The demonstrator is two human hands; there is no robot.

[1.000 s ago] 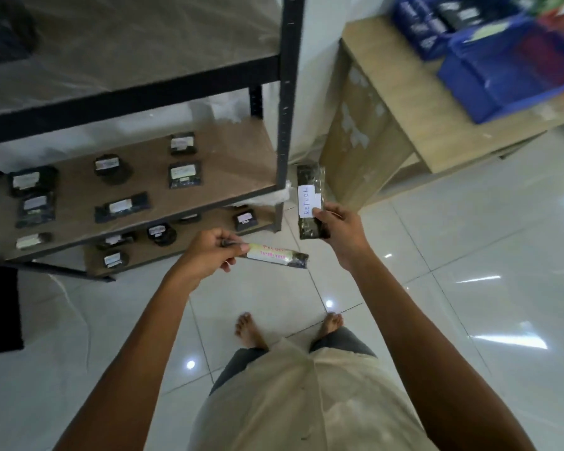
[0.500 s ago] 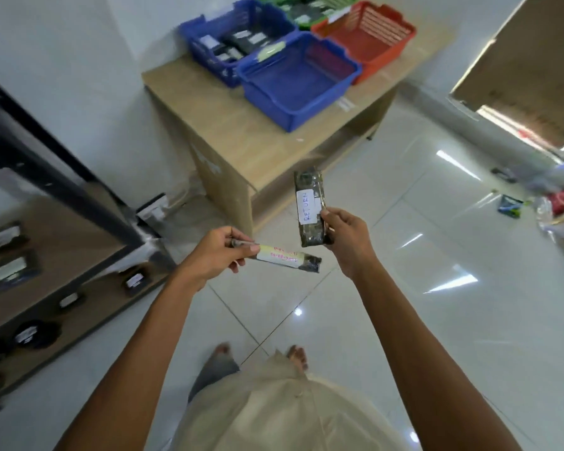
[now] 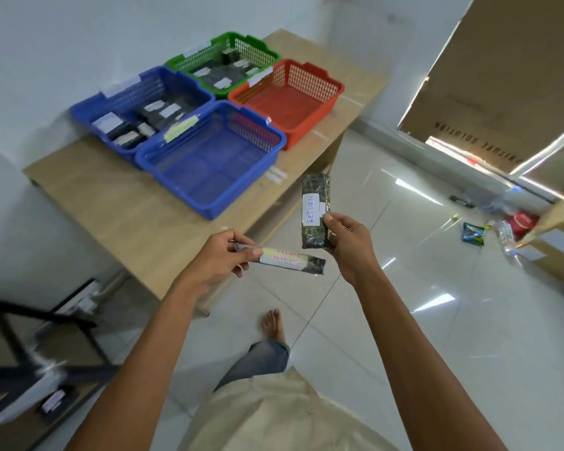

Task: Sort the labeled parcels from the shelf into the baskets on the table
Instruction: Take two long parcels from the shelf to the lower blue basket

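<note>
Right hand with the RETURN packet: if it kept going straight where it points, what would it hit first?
Probably the near blue basket on the table; the right hand and its RETURN parcel aim toward it, though depth is unclear.

- Two blue plastic mesh baskets (image 3: 137, 92) (image 3: 209, 172), ten o'clock.
- One green plastic mesh basket (image 3: 251, 51), eleven o'clock.
- One red plastic mesh basket (image 3: 280, 105), twelve o'clock.
- Two dark film-wrapped labelled parcels (image 3: 316, 211) (image 3: 290, 260).
- One light wooden table (image 3: 111, 206).
</note>
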